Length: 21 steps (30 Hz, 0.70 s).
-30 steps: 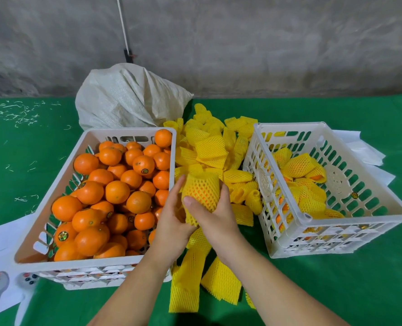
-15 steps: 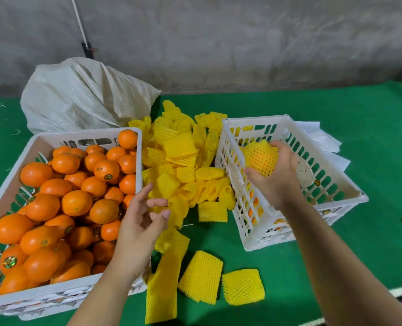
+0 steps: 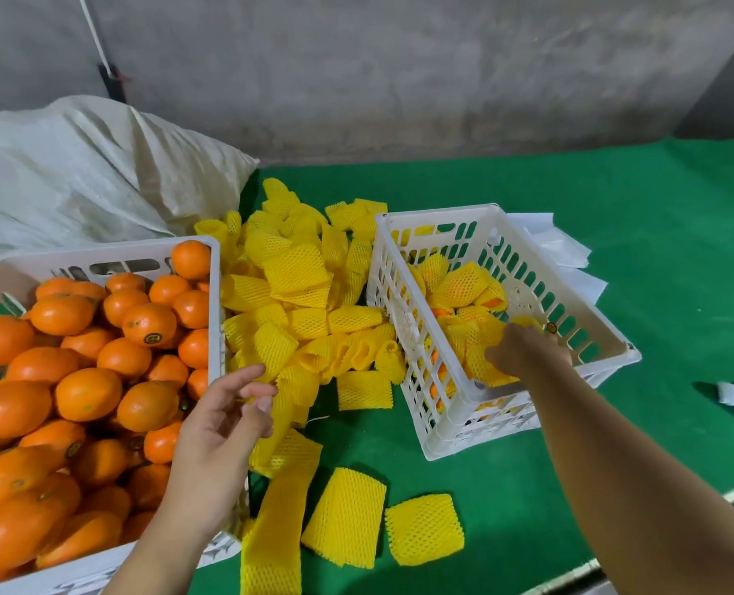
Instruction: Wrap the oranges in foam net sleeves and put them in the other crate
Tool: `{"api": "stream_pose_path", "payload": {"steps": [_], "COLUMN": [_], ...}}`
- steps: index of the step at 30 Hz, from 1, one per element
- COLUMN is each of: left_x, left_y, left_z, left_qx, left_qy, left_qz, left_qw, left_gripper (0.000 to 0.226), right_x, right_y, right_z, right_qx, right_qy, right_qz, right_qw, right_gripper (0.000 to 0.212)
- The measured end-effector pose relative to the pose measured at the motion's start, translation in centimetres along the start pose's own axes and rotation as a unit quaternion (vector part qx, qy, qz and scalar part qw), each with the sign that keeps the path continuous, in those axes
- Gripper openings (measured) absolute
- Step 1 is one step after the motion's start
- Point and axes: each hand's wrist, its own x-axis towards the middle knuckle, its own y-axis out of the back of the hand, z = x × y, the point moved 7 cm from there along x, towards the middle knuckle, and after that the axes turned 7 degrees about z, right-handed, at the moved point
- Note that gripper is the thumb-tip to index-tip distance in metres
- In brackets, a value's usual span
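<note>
bright orange oranges point(image 3: 86, 392), some with small dark round stickers, fill a white slotted crate point(image 3: 217, 294). right of that crate, yellow foam net sleeves point(image 3: 301, 302) with diamond mesh pattern. further right, second white crate point(image 3: 455, 405) with slotted walls; yellow-netted fruit point(image 3: 464, 285) inside, orange showing through mesh. green table cover point(image 3: 614, 234) beneath. behind the first crate, off-white woven sack point(image 3: 99, 173), mottled grey wall point(image 3: 399, 66).

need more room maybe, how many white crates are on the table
2. One crate at the left is full of bare oranges; the other crate at the right holds wrapped ones. None seems hidden.
</note>
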Motion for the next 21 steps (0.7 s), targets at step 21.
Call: {"api": "stream_pose_path", "payload": {"steps": [21], "left_x": [-10.0], "left_y": [-8.8], "left_z": [-16.0], "left_qx": [0.657], "left_qy": [-0.077], "left_qz": [-0.405], "left_qw": [0.632], "left_gripper": [0.098], "right_x": [-19.9], "right_y": [-15.1], "right_z": [-8.9], "right_qx": [0.092], "right_qy": [0.398], "right_qz": [0.038], "right_qw": [0.912], "right_gripper": [0.107]}}
